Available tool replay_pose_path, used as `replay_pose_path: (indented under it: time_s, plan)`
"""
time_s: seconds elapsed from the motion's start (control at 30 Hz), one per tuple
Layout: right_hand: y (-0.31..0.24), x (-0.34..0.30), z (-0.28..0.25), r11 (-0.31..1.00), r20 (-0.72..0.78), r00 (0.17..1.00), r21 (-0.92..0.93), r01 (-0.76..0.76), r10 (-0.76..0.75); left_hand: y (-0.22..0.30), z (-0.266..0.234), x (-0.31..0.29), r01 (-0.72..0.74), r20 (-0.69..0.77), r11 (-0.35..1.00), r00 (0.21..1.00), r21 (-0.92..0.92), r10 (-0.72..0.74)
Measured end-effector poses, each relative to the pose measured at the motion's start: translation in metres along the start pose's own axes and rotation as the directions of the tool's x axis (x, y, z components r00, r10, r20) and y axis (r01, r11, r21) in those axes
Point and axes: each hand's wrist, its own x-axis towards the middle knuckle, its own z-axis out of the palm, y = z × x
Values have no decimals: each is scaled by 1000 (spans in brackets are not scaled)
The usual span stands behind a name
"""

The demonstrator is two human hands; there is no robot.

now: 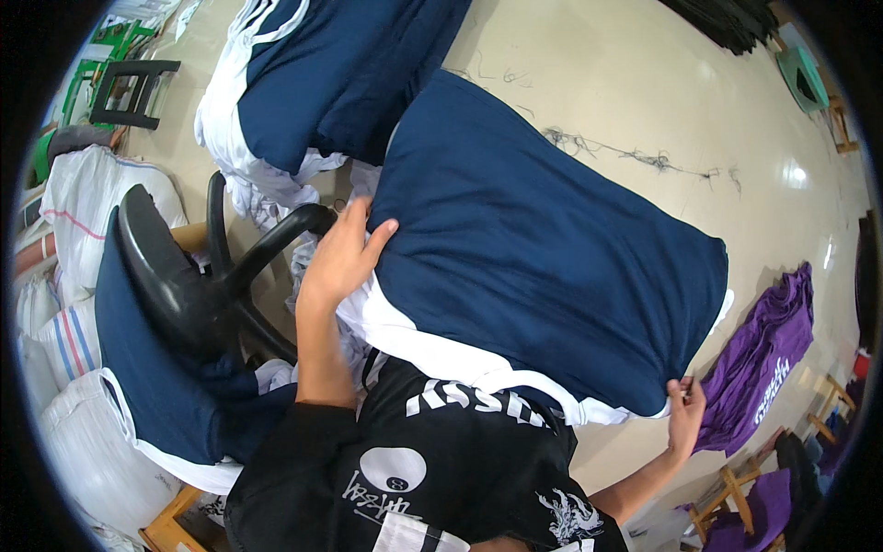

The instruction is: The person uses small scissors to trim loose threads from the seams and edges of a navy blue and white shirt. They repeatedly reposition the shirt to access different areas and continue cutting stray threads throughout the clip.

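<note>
A navy-blue garment with white trim is spread in front of me across my lap. My left hand holds its left edge, thumb on top and the fingertips partly hidden by the cloth. At the lower right corner my right hand pinches the cloth between thumb and fingers. A pile of similar navy and white garments lies just beyond my left hand. Beside my left forearm, another navy piece with white edging drapes over a black plastic chair.
Loose dark threads lie on the pale tiled floor. A purple printed garment is on the floor at right. White sacks crowd the left side, near a black stool. A green basin stands far right.
</note>
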Motion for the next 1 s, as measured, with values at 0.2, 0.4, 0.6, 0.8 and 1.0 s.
replay_pose_path:
  time_s: [0.2, 0.4, 0.6, 0.8, 1.0]
  plan:
    - [-80, 43, 1, 929, -360, 857, -155, 335, -369, 38, 9, 79, -314, -253, 944, 910, 97, 329]
    - [-174, 107, 71, 808, -101, 801, -70, 585, -590, 54, 16, 173, -320, -20, 922, 943, 218, 332]
    - [-241, 143, 117, 788, 132, 789, -79, 611, -599, 65, 21, 272, -310, 90, 857, 950, 411, 300]
    - [-284, 149, 187, 715, 416, 678, -88, 693, -606, 47, 32, 351, -288, -366, 931, 860, 225, 355]
    - [-310, 170, 265, 679, 400, 593, 111, 726, -699, 50, -12, 384, -544, -772, 835, 495, 81, 398]
